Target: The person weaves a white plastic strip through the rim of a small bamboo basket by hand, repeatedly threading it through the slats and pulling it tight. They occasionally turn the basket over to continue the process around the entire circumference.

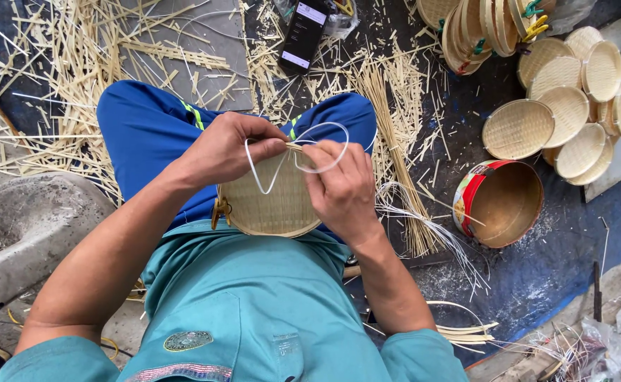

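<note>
Head view: left hand (229, 150) and right hand (339, 189) both pinch a pale plastic strip (324, 148) at the rim of a small woven tray (268, 205) in the lap; weave looks complete, rim binding seemingly just begun; finished trays (519, 129) lie at two o'clock.

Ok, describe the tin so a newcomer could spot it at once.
Start from the person's lap, where the right hand works a woven tray, and look past that hand over the blue tarp. Just below the heap of finished trays lies the tin, tipped on its side with its mouth open. It alone is metal, red outside and golden inside; everything around it is pale bamboo.
</note>
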